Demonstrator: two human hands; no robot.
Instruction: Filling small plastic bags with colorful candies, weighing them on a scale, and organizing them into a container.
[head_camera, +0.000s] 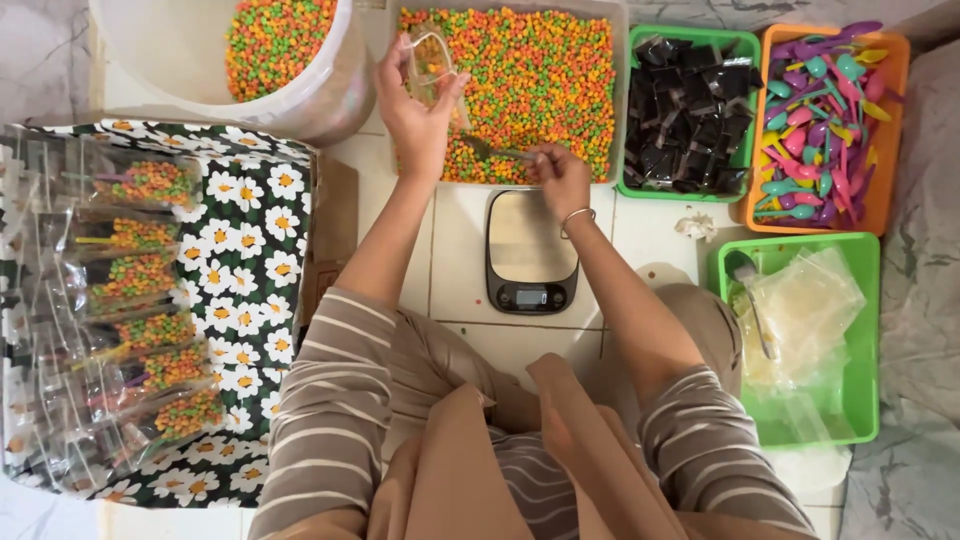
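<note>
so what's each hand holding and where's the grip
The left hand holds a small clear bag by its lower part, mouth up. The right hand pinches the handle end of a spoon in the cereal tub.

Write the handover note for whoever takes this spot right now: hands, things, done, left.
Left hand: holds a clear bag open above the tub of coloured puffs.
Right hand: grips a spoon dipped in the puffs.
Scale: bare, on the floor by the tub.
Done: filled bags lie on the flowered cloth.
Left: this bag looks nearly empty; more clear bags wait in the green tray.
</note>
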